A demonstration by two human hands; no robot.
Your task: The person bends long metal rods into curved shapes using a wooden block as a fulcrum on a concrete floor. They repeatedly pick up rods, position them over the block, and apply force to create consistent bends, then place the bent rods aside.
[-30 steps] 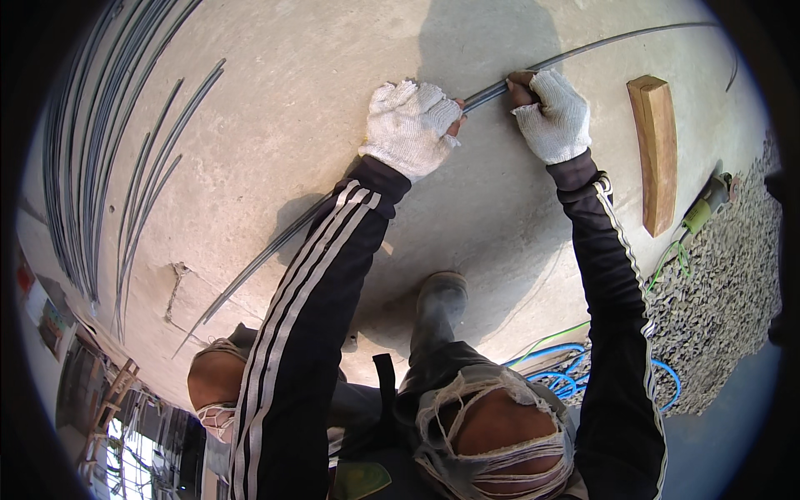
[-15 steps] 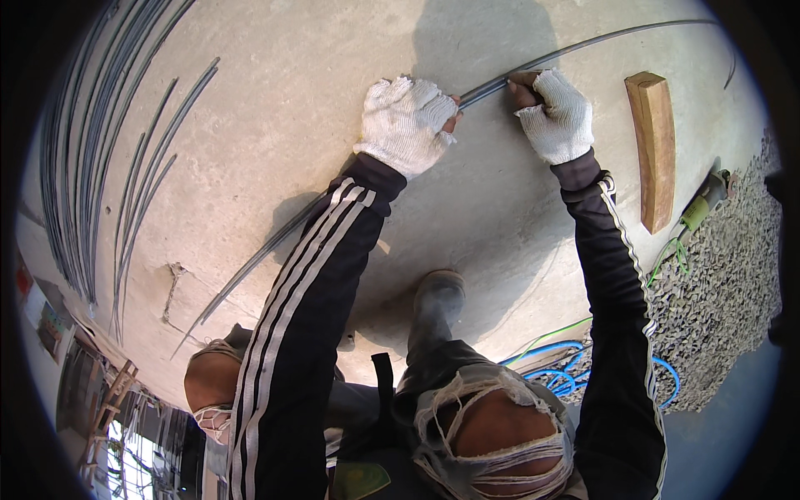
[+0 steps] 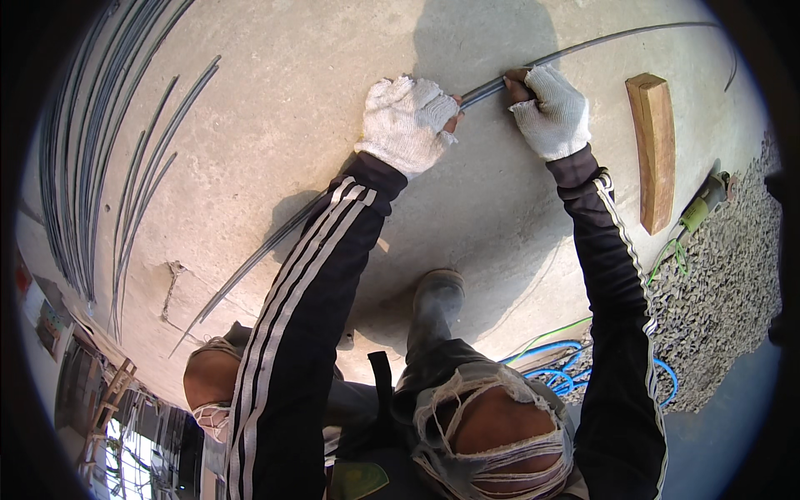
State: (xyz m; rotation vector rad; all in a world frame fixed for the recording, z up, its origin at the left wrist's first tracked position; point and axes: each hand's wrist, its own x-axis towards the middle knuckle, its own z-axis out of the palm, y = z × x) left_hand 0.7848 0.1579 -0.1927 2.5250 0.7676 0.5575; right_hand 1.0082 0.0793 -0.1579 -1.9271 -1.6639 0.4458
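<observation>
A few long grey steel rods (image 3: 483,92) run slantwise across the concrete floor in front of me, from the lower left up to the right. My left hand (image 3: 407,125), in a white fingerless glove, is closed around them. A short way to the right, my right hand (image 3: 550,110) wears a matching glove and has its thumb and fingers pinched on the rods where the bundle thins. One rod continues past it in a curve to the far right. My left forearm hides part of the bundle, whose tails show again at the lower left.
More steel rods (image 3: 87,158) lie along the left side, with shorter ones (image 3: 154,175) beside them. On the right lie a wooden block (image 3: 652,154), a green power tool (image 3: 704,202), a gravel heap (image 3: 717,300) and a blue hose (image 3: 567,383). My boot (image 3: 439,300) stands on the floor.
My right hand has shifted slightly left along the rods, its fingers still pinched. My left hand stays where it was, closed on the bundle.
</observation>
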